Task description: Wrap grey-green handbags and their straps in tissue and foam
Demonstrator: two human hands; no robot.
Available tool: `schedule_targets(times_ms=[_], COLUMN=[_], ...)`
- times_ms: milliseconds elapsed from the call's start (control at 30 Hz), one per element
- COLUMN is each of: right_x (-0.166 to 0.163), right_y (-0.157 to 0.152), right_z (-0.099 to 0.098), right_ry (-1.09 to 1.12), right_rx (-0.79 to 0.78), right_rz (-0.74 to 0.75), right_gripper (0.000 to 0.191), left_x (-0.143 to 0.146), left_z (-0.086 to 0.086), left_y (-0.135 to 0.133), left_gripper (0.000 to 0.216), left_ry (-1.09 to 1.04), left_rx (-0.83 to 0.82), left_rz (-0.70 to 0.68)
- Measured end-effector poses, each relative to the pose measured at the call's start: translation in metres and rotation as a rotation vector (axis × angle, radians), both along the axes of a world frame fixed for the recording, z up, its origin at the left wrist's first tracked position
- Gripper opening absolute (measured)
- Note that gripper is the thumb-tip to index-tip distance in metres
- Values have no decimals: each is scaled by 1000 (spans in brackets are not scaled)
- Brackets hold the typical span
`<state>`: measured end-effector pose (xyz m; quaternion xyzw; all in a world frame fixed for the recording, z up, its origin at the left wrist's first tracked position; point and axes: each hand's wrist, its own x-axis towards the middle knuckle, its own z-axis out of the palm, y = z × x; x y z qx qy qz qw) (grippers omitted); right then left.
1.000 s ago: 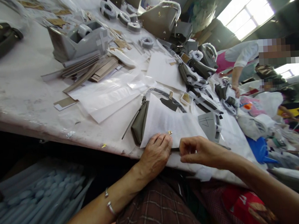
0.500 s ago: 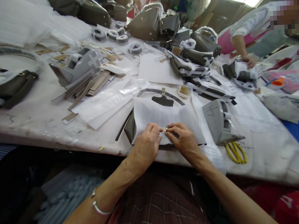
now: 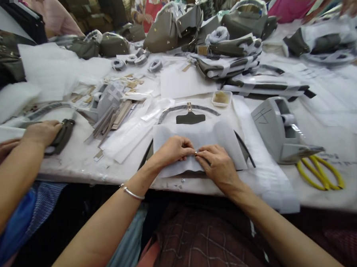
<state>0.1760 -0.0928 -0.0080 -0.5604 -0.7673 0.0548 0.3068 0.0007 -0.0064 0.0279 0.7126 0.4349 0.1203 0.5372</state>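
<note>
A grey handbag wrapped in white tissue paper [image 3: 196, 138] lies at the table's near edge, its dark flap and metal clasp [image 3: 190, 116] showing at the top. My left hand [image 3: 172, 150] and my right hand [image 3: 217, 166] meet on the paper's lower middle. Both pinch at a small gold metal stud [image 3: 196, 153] poking through the paper. Fingers of both hands are curled tight around that spot.
A grey tape dispenser [image 3: 278, 130] and yellow scissors [image 3: 321, 173] lie to the right. A small tray [image 3: 221, 98] sits behind the bag. Another person's hands [image 3: 39, 133] hold a dark strap at left. Wrapped bags [image 3: 237, 58], tape rolls [image 3: 135, 61] and card strips [image 3: 112, 117] crowd the white table [image 3: 75, 159].
The camera swung left and levelled. My right hand came in from the side to join my left hand on the gold stud. Another person's arm now shows at left.
</note>
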Motion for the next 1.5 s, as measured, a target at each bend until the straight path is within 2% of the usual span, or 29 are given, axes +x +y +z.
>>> schedule_targets(times_ms=[133, 300, 567, 767, 967, 1233, 1500], right_x=[0, -1, -1, -2, -2, 0, 0], right_y=[-1, -1, -1, -2, -1, 1, 2], right_z=[0, 2, 3, 4, 3, 2, 1], right_ry=[2, 6, -8, -24, -35, -23, -31], right_rx=[0, -17, -26, -26, -30, -49, -45], right_rz=[-4, -12, -21, -24, -27, -20, -26], right_gripper=[10, 11, 12, 12, 13, 16, 15], left_x=[6, 7, 8, 1, -1, -2, -1], left_z=[-3, -2, -6, -20, -20, -23, -15], left_y=[3, 3, 1, -5, -5, -8, -14], left_gripper=[19, 17, 12, 16, 14, 12, 17], left_ry=[25, 68, 187, 65, 33, 86, 335], left_rx=[-67, -32, 262, 401, 535, 672, 878], left_rz=[56, 16, -48, -9, -158, -215, -385])
